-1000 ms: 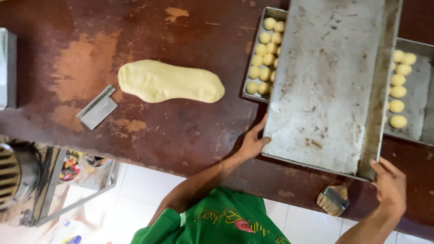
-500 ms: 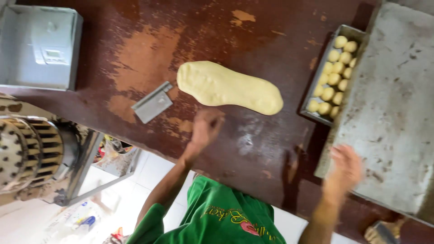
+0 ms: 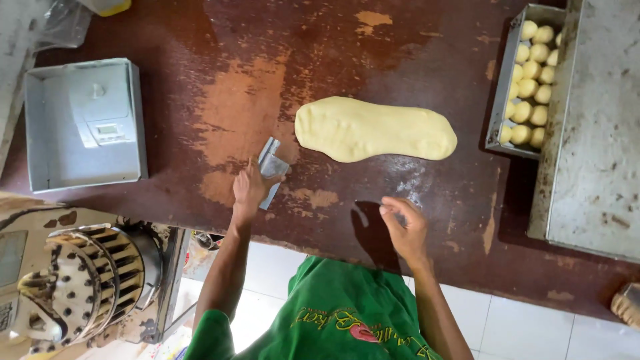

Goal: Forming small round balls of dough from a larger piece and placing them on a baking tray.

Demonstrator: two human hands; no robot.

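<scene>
A long, flat loaf of pale yellow dough (image 3: pixel 373 130) lies on the worn dark brown table (image 3: pixel 220 73). My left hand (image 3: pixel 248 190) grips a metal bench scraper (image 3: pixel 273 162) just left of and below the dough, tilting the blade up off the table. My right hand (image 3: pixel 405 230) hovers over the table's near edge below the dough. Its fingers are curled against the thumb, and nothing shows in them.
A metal tray (image 3: pixel 500 107) of small dough balls (image 3: pixel 530 87) sits to the right, partly under a large metal sheet pan (image 3: pixel 600 133). A grey scale (image 3: pixel 83 123) stands at left, with a round dough machine (image 3: pixel 80 280) below it. A brush (image 3: pixel 627 303) lies at bottom right.
Both hands left the large sheet pan and moved left. My left hand reached the scraper and took hold of it. My right hand came down near the table edge.
</scene>
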